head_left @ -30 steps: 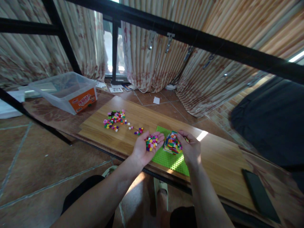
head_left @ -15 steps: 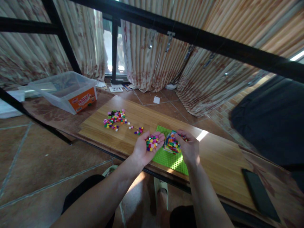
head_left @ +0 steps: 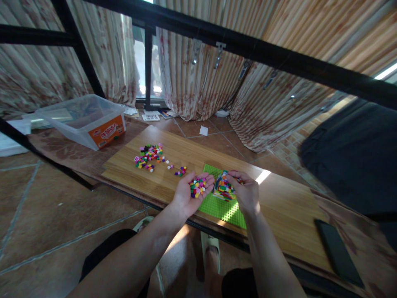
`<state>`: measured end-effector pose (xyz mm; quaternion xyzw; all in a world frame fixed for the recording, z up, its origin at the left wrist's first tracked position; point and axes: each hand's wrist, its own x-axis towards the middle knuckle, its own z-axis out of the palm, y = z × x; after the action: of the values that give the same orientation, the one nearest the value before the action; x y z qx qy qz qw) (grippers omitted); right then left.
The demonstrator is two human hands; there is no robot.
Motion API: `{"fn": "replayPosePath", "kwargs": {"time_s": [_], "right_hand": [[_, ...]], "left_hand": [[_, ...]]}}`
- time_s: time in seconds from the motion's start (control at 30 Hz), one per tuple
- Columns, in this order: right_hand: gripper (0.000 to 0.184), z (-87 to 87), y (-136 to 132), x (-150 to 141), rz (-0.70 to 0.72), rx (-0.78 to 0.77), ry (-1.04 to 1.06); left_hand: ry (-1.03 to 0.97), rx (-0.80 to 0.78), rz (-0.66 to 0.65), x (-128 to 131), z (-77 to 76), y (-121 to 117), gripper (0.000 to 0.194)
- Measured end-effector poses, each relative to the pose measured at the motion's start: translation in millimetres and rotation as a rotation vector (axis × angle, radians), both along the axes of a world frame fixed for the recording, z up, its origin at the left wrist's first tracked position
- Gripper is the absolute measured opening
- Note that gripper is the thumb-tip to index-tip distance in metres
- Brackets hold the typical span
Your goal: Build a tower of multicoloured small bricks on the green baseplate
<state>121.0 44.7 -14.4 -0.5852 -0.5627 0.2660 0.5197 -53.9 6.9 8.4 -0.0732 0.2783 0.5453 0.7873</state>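
Observation:
Palm up and cupped, my left hand carries a heap of small coloured toy bricks beside the green baseplate. On that plate stands a blocky multicoloured brick structure, built up in layers. My right hand reaches over the structure's right side and top, thumb and fingers pinched together at its upper edge. Whatever is between those fingertips is too small and covered to make out. Loose bricks lie in a scattered pile on the wooden board, with a smaller cluster closer to my left hand.
A clear plastic bin with an orange label sits behind the left end of the wooden board. Near the right end lies a dark flat object. A black metal bar crosses in front of the curtains.
The camera view has shifted very slightly. My right hand stays at the structure's top with a small shift of the fingers; my left hand keeps holding the bricks.

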Motion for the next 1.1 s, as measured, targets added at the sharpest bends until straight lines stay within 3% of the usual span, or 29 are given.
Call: {"fn": "replayPosePath", "kwargs": {"time_s": [0.33,0.47,0.57,0.63,0.83,1.1], "right_hand": [[0.031,6.9,-3.0,-1.8,-0.017,-0.102,0.148],[0.028,9.9,-3.9,-1.0,-0.062,-0.002,0.249],[0.019,18.8,-12.0,-7.2,-0.123,0.22,0.029],[0.014,25.9,-21.0,-14.9,-0.083,0.336,-0.162],[0.017,33.6,-37.5,-31.8,0.233,0.368,-0.521],[0.024,27.8,-32.1,-32.8,0.258,0.343,-0.71]], "left_hand": [[0.009,0.023,-0.008,-2.1,1.3,0.2,0.03],[0.005,0.052,-0.019,-2.0,1.6,-0.6,0.031],[-0.005,0.082,-0.027,-0.6,2.6,-1.4,0.033],[-0.023,0.09,-0.035,0.3,3.4,-1.6,0.033],[-0.054,0.125,-0.036,0.5,4.5,-1.5,0.036],[-0.106,0.151,-0.101,0.9,1.0,-0.4,0.035]]}}
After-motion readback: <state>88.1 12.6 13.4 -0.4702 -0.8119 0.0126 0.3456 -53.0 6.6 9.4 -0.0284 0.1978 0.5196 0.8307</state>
